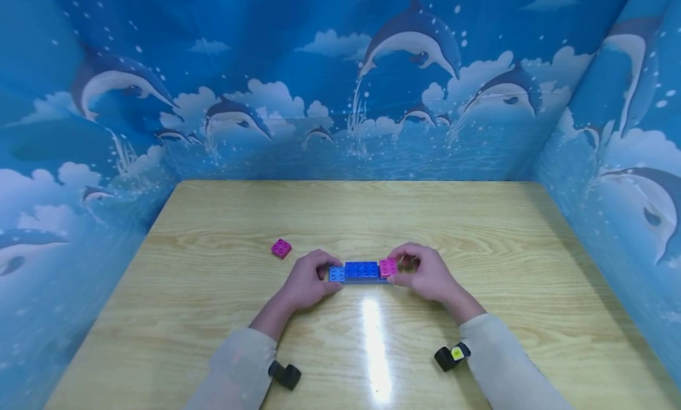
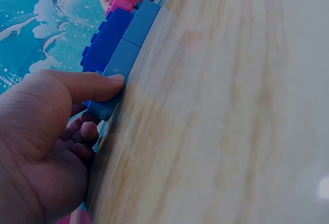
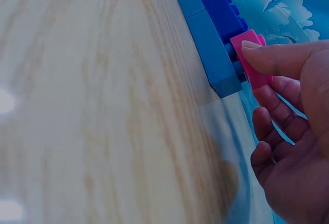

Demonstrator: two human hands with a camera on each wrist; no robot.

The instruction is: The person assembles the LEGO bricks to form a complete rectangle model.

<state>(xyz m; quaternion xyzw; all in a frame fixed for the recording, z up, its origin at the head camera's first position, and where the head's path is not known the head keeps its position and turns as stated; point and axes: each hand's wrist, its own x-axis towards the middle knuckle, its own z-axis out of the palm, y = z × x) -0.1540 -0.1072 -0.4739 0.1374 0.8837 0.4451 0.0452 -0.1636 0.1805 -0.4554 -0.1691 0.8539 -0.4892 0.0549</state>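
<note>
Two light blue toy bricks (image 3: 209, 52) stand end to end on the table, and a dark blue brick (image 1: 361, 270) sits on top across their joint. At the left end, my left hand (image 1: 310, 280) pinches the light blue brick (image 2: 114, 62) between thumb and fingers. My right hand (image 1: 427, 272) grips a pink brick (image 1: 388, 267) between thumb and fingertips over the right end. In the right wrist view this pink brick (image 3: 252, 59) is tilted above the light blue studs, beside the dark blue brick; whether it touches them I cannot tell.
A loose darker pink brick (image 1: 281, 249) lies on the wooden table (image 1: 229, 215), behind and left of my left hand. A dolphin-printed cloth (image 1: 319, 91) hangs around the table's back and sides.
</note>
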